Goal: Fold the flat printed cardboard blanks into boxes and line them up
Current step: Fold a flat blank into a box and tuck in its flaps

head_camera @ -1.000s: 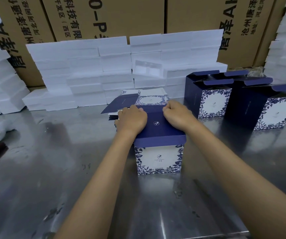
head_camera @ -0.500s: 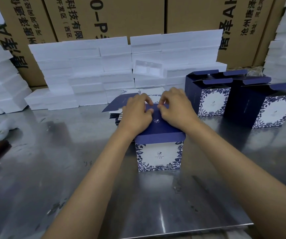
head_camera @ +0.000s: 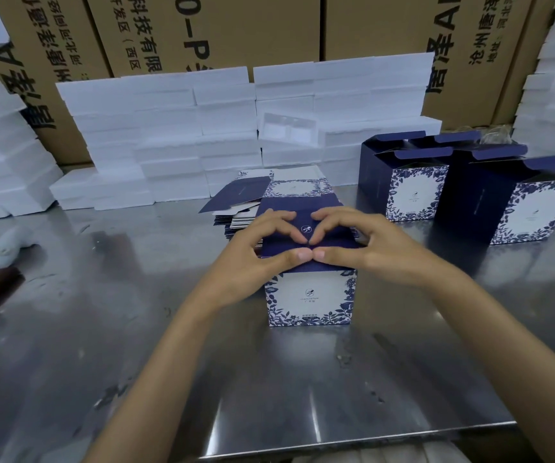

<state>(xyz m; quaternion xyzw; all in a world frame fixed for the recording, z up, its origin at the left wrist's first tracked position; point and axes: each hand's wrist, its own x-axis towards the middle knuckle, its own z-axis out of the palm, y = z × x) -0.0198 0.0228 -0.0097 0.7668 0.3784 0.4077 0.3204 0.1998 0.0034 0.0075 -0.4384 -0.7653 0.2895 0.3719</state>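
Navy flap under both my hands: left grip (head_camera: 262, 259) and right grip (head_camera: 363, 248) pressed, fingers straight, on the box (head_camera: 309, 295); two finished boxes (head_camera: 470, 192) stood right of it, blanks (head_camera: 269, 198) remained behind.

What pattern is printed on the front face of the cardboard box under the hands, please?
A blue leaf border around a white centre on the folded cardboard box, clearest in the head view.

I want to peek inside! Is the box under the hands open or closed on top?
Closed. The box has its navy top flap folded flat, with the left hand and right hand pressing on it.
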